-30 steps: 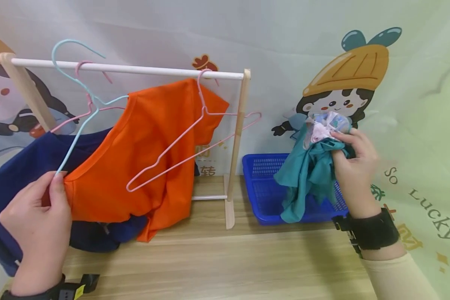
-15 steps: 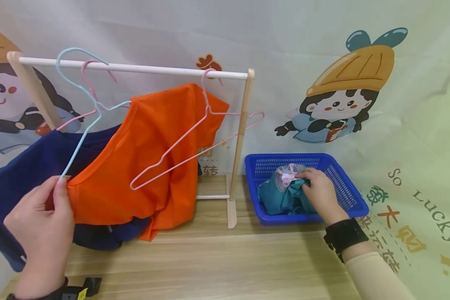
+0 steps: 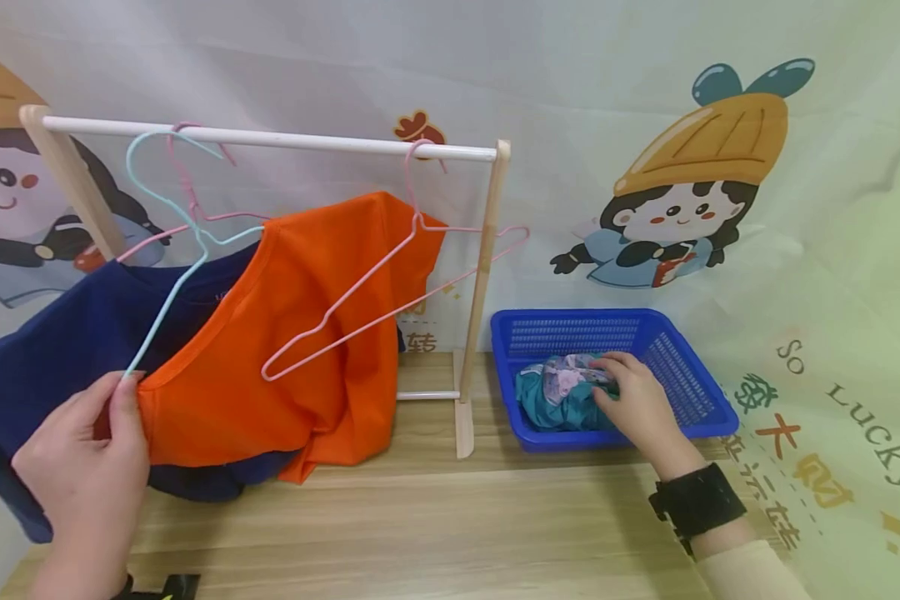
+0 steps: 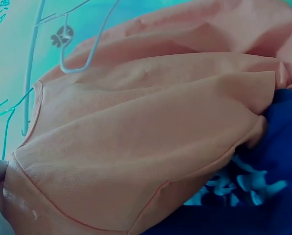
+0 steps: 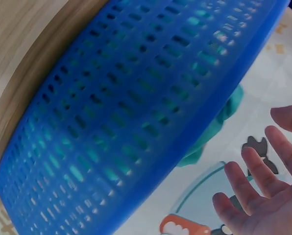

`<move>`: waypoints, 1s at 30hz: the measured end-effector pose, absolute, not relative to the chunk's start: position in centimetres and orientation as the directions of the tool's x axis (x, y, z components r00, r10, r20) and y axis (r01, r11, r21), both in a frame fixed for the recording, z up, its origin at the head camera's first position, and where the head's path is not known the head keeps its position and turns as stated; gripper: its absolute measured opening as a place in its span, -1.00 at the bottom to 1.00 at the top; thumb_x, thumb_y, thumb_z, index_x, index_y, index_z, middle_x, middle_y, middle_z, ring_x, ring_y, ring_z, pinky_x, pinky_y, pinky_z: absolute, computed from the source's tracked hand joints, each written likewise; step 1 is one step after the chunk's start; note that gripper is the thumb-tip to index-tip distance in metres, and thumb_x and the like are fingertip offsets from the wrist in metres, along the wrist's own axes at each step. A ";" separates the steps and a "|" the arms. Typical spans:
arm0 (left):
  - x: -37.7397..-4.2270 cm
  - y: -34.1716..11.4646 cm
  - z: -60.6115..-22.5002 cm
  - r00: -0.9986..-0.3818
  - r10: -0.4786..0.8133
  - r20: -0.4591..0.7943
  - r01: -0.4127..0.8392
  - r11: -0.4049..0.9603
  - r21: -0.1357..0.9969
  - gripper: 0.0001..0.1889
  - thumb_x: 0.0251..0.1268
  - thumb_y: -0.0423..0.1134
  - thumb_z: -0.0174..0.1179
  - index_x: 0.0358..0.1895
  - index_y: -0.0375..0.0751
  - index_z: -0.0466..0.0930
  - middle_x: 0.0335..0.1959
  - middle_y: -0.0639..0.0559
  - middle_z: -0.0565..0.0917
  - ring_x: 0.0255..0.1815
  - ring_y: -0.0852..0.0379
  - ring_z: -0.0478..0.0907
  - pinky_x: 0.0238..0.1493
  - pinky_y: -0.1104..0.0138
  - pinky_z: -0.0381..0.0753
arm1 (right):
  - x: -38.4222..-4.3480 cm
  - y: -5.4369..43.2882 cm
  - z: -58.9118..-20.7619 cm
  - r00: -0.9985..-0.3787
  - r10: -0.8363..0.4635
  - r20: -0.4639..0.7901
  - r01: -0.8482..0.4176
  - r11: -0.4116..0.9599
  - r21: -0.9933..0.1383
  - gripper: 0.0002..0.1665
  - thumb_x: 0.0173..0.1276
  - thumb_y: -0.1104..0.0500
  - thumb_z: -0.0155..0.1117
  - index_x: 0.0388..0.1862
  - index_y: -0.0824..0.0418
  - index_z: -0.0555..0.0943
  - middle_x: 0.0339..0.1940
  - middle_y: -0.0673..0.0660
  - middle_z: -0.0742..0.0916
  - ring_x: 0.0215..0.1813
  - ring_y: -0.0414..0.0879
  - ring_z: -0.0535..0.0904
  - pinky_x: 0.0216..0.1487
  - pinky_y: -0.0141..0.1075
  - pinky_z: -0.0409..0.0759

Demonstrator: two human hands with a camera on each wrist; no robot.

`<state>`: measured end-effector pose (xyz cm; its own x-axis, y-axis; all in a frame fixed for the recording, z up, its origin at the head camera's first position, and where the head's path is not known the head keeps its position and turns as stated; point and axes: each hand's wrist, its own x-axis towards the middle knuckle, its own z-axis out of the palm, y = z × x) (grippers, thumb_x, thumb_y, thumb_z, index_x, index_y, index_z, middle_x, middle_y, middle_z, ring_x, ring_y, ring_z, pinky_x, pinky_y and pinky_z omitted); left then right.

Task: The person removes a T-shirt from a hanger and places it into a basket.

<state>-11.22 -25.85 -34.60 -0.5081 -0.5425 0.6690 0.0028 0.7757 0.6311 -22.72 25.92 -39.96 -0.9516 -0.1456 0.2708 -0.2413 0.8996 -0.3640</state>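
Observation:
My left hand pinches the end of a light-blue clothes hanger together with the neckline of an orange T-shirt. The hanger's far arm goes inside the shirt, and its hook overlaps the rail in the head view. Fabric of the orange shirt fills most of the left wrist view. At the right, my right hand hovers over a blue plastic basket with its fingers apart and relaxed. A crumpled teal garment with a pale pink shiny part lies in the basket, just left of the fingertips.
A wooden clothes rack with a white rail stands behind the hands. On it hang an empty pink hanger and another pink hanger bearing a navy garment. Below is a wood-grain tabletop; a printed cloth forms the backdrop.
My right hand has lowered the teal garment into the basket and let it go. My left hand has dropped slightly with the hanger and orange T-shirt, and the hook sits lower against the rail.

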 end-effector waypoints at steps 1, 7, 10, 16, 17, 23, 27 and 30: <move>-11.2 -25.9 -34.9 -0.511 -0.526 0.680 0.013 0.786 0.618 -0.70 0.32 -0.14 0.15 -0.07 -0.28 0.68 -0.22 -0.24 0.72 -0.35 0.83 0.14 -0.24 0.82 0.15 | -22.5 25.9 -39.9 -0.951 -0.138 0.278 -0.239 0.897 -0.372 -0.57 0.26 0.20 0.28 0.12 0.25 0.56 0.23 0.29 0.50 0.27 0.28 0.37 0.18 0.19 0.39; -10.1 -26.6 -36.8 -0.530 -0.492 0.691 0.011 0.810 0.586 -0.73 0.29 -0.19 0.19 -0.14 -0.35 0.69 -0.30 -0.29 0.70 -0.36 0.85 0.11 -0.26 0.83 0.10 | -21.2 25.2 -39.7 -0.937 -0.134 0.323 -0.271 0.863 -0.427 -0.57 0.27 0.21 0.26 0.14 0.23 0.54 0.25 0.27 0.49 0.29 0.27 0.36 0.14 0.18 0.43; -9.4 -26.9 -37.7 -0.548 -0.493 0.676 -0.009 0.811 0.585 -0.74 0.29 -0.21 0.19 -0.14 -0.35 0.68 -0.31 -0.29 0.70 -0.36 0.86 0.11 -0.26 0.86 0.09 | -20.6 24.8 -39.7 -0.929 -0.140 0.344 -0.290 0.853 -0.434 -0.58 0.27 0.22 0.26 0.12 0.22 0.55 0.24 0.26 0.50 0.28 0.26 0.36 0.13 0.17 0.44; -8.3 -27.6 -39.3 -0.615 -0.561 0.553 -0.105 0.754 0.648 -0.71 0.33 -0.17 0.15 -0.07 -0.30 0.68 -0.23 -0.26 0.70 -0.40 0.84 0.12 -0.30 0.91 0.10 | -19.8 24.5 -39.7 -0.916 -0.151 0.372 -0.319 0.837 -0.445 -0.60 0.27 0.23 0.26 0.11 0.21 0.56 0.22 0.24 0.51 0.28 0.24 0.36 0.12 0.16 0.45; -8.2 -27.8 -39.6 -0.620 -0.561 0.548 -0.108 0.753 0.649 -0.72 0.32 -0.19 0.16 -0.08 -0.31 0.68 -0.24 -0.27 0.70 -0.42 0.84 0.12 -0.32 0.91 0.11 | -19.8 24.5 -39.7 -0.915 -0.152 0.373 -0.322 0.833 -0.450 -0.60 0.27 0.23 0.26 0.11 0.21 0.56 0.22 0.24 0.52 0.28 0.24 0.36 0.12 0.16 0.45; -7.2 -28.8 -41.7 -0.676 -0.555 0.484 -0.157 0.751 0.642 -0.76 0.29 -0.25 0.20 -0.10 -0.34 0.68 -0.23 -0.28 0.70 -0.45 0.84 0.11 -0.36 0.92 0.11 | -19.2 24.1 -39.6 -0.914 -0.164 0.370 -0.340 0.808 -0.482 -0.60 0.29 0.22 0.26 0.12 0.21 0.55 0.23 0.23 0.51 0.29 0.25 0.35 0.15 0.19 0.42; -6.5 -29.3 -42.9 -0.692 -0.568 0.446 -0.191 0.740 0.645 -0.75 0.28 -0.24 0.20 -0.11 -0.36 0.68 -0.22 -0.30 0.69 -0.46 0.82 0.08 -0.43 0.90 0.12 | -18.9 23.7 -39.7 -0.911 -0.180 0.372 -0.357 0.795 -0.491 -0.61 0.29 0.22 0.26 0.10 0.21 0.56 0.20 0.24 0.53 0.27 0.25 0.37 0.16 0.21 0.40; -6.1 -29.7 -43.6 -0.689 -0.558 0.462 -0.172 0.746 0.644 -0.75 0.26 -0.26 0.22 -0.14 -0.40 0.68 -0.23 -0.33 0.69 -0.45 0.87 0.07 -0.44 0.90 0.13 | -18.9 23.6 -40.0 -0.907 -0.175 0.382 -0.362 0.789 -0.496 -0.63 0.27 0.24 0.26 0.08 0.21 0.57 0.17 0.24 0.55 0.25 0.24 0.39 0.17 0.21 0.39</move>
